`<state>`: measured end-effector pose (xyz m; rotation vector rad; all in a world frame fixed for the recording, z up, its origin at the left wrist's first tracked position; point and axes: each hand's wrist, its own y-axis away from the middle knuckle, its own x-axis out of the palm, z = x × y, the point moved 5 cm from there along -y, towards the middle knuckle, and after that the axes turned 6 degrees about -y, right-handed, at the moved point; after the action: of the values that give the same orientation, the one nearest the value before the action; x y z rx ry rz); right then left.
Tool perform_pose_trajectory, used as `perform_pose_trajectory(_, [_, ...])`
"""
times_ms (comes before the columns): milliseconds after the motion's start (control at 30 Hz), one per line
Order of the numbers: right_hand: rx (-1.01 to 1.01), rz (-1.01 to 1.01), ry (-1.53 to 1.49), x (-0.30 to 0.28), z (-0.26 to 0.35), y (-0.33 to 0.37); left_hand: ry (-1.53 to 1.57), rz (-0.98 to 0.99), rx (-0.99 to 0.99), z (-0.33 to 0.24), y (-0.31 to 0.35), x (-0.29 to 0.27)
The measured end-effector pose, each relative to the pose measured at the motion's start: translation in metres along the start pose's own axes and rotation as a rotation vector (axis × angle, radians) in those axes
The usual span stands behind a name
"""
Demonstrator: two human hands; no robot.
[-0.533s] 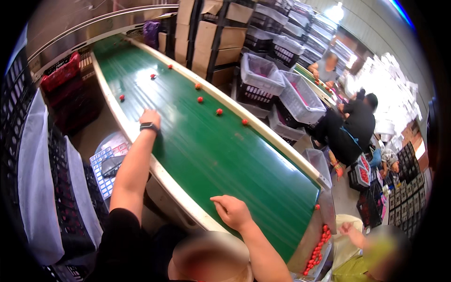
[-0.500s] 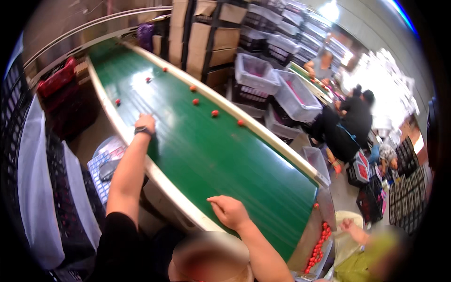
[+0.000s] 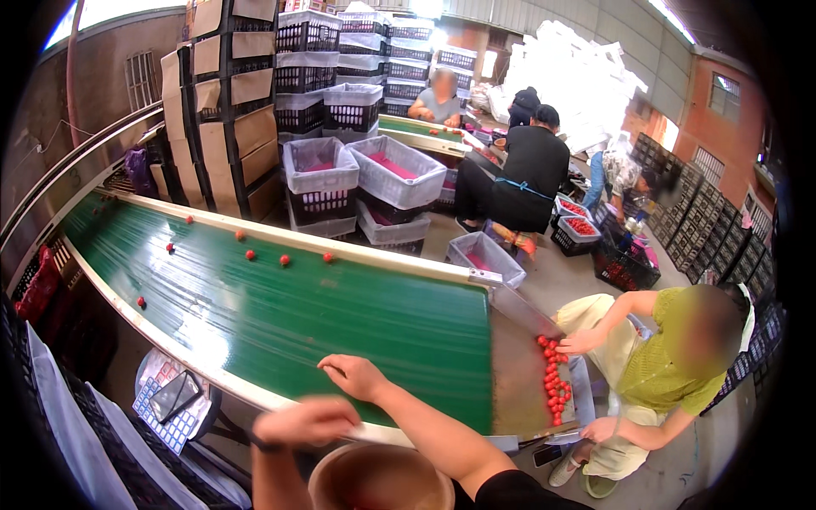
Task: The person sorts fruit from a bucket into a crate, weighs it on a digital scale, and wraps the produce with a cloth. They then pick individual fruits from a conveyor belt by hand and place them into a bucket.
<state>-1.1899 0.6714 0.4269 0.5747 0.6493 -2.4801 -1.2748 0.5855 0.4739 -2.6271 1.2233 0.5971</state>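
My left hand (image 3: 308,422), smeared by motion, is above the near edge of the green conveyor belt (image 3: 382,319), beside a round brownish tub (image 3: 382,466) close to my body. Whether it holds anything cannot be made out. Over the near part of the belt is my right hand (image 3: 354,376), its fingers curled together and their inside hidden. Several small red tomatoes (image 3: 285,260) lie spread along the belt's far half, and one tomato (image 3: 141,302) is near the left rail. Many more tomatoes (image 3: 554,387) are gathered at the belt's right end.
A co-worker in a green top (image 3: 671,357) sits at the right end, one hand at the gathered tomatoes. Lined crates (image 3: 395,174) stand beyond the far rail. A phone (image 3: 176,395) lies on a stool at the left. Other people (image 3: 534,174) work further back.
The view has swung to the right. My left hand has come back from far up the belt to beside the tub. My right hand stays over the near belt. The co-worker now reaches to the gathered tomatoes.
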Motion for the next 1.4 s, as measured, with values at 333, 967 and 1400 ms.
perform_pose_trajectory(333, [-0.128, -0.065, 0.087, 0.014, -0.002, -0.001, -0.144, -0.014, -0.153, 0.005, -0.015, 0.021])
perform_pose_trajectory(967, [-0.195, 0.082, 0.297, 0.015, 0.016, -0.002, -0.505, -1.191, -0.356, 0.130, -0.053, -0.104])
perform_pose_trajectory(1400, [-0.171, 0.106, 0.260, 0.018, 0.015, 0.003, -0.469, -1.097, -0.420, 0.132, -0.053, -0.101])
